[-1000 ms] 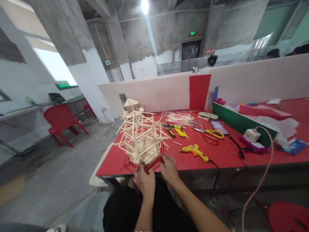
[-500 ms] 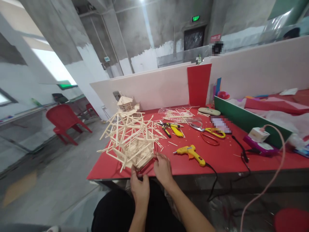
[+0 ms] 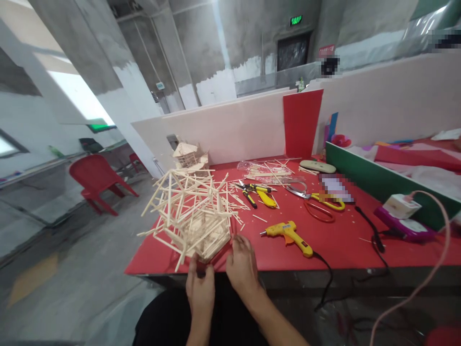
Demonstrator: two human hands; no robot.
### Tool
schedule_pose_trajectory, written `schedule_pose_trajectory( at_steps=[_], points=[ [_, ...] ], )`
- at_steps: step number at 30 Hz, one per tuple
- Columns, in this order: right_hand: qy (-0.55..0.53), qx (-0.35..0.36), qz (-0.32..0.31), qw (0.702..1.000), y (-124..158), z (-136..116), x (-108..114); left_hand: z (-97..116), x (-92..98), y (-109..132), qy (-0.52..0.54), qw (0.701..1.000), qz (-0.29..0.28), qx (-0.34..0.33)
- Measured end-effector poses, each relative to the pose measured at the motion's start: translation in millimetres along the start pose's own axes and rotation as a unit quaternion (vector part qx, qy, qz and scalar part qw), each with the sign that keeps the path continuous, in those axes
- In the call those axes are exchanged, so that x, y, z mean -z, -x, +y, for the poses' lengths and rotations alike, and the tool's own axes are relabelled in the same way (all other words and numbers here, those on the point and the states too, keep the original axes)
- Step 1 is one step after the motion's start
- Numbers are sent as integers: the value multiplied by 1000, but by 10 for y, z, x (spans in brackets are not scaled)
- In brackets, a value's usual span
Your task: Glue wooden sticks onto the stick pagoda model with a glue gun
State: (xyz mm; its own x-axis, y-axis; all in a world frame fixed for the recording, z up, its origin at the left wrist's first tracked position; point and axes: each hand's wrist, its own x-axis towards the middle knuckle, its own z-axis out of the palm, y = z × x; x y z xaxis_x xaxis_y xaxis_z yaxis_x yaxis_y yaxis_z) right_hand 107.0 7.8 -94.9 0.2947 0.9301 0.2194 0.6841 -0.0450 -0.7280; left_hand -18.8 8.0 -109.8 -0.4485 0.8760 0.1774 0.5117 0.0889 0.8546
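A model built of thin pale wooden sticks (image 3: 196,211) stands at the left front of the red table, an open lattice over a denser floor. My left hand (image 3: 200,286) is at its near edge, fingertips and thumb closing on the base. Just beyond the model's near right corner, my right hand (image 3: 242,264) has its fingers bent and pressed together at the tabletop; whatever is between them is hidden. To the right of that hand lies a yellow hot glue gun (image 3: 288,235), its nozzle pointing left.
Yellow-handled pliers (image 3: 264,196), scissors (image 3: 317,199), loose sticks (image 3: 268,170) and a phone (image 3: 336,187) lie farther back. A smaller stick house (image 3: 187,156) stands behind the model. A purple power strip (image 3: 405,228) with cables is at right, by a green board (image 3: 382,178).
The view has shifted slightly, so the table's contents appear a little lower and farther right. My hands stay at the model's near edge, with a slightly wider gap between them.
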Motion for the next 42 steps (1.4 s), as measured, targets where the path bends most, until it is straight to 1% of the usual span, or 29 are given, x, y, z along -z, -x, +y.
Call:
schedule_pose_trajectory(
  at_steps=[2,5,8,13,16,18,20,22,23,25,26,27,29,30,32,33,35,37,39,42],
  points=[
    [20,-3,-14,1000,3,-35,-16,-2,24,-87,5,1000,-4,10],
    [27,3,-37,999,-25,-80,-32,0,40,-195,34,999,-11,-8],
    [26,17,-50,998,-69,-101,-49,5,39,-257,51,999,-3,-14],
    [30,45,-78,995,-153,-112,-72,20,46,-298,40,999,-16,17],
    [33,53,-94,994,-222,-126,-99,43,55,-302,36,998,-37,46],
    [37,56,-109,992,-264,-149,-117,56,63,-290,31,997,-52,49],
    [44,57,-127,989,-289,-182,-107,61,73,-254,38,997,-53,41],
    [58,67,-137,987,-302,-214,-27,58,84,-185,68,997,-35,24],
    [69,79,-138,985,-313,-224,48,56,87,-138,91,996,-11,14],
    [101,117,-146,977,-367,-214,264,63,83,-25,134,990,46,-11],
    [120,138,-161,970,-419,-192,393,78,71,35,147,987,63,-23],
    [147,150,-189,959,-494,-159,526,103,47,92,153,986,61,-35],
    [167,151,-215,950,-705,-70,767,191,-43,179,150,987,-13,-58],
    [178,149,-221,947,-836,-22,860,252,-112,203,164,983,-47,-65],
    [201,144,-232,941,-1126,62,968,395,-288,205,198,971,-112,-77],
    [212,142,-236,938,-1274,92,984,466,-388,185,215,965,-131,-73],
    [235,137,-247,930,-1555,130,950,581,-581,120,238,956,-160,-61],
    [257,132,-255,923,-1802,145,859,637,-729,47,255,952,-170,-25],
    [274,128,-262,917,-2017,153,749,636,-810,-10,264,946,-189,2],
    [289,130,-271,909,-2300,175,606,595,-831,-55,281,937,-206,35]
  ],
)
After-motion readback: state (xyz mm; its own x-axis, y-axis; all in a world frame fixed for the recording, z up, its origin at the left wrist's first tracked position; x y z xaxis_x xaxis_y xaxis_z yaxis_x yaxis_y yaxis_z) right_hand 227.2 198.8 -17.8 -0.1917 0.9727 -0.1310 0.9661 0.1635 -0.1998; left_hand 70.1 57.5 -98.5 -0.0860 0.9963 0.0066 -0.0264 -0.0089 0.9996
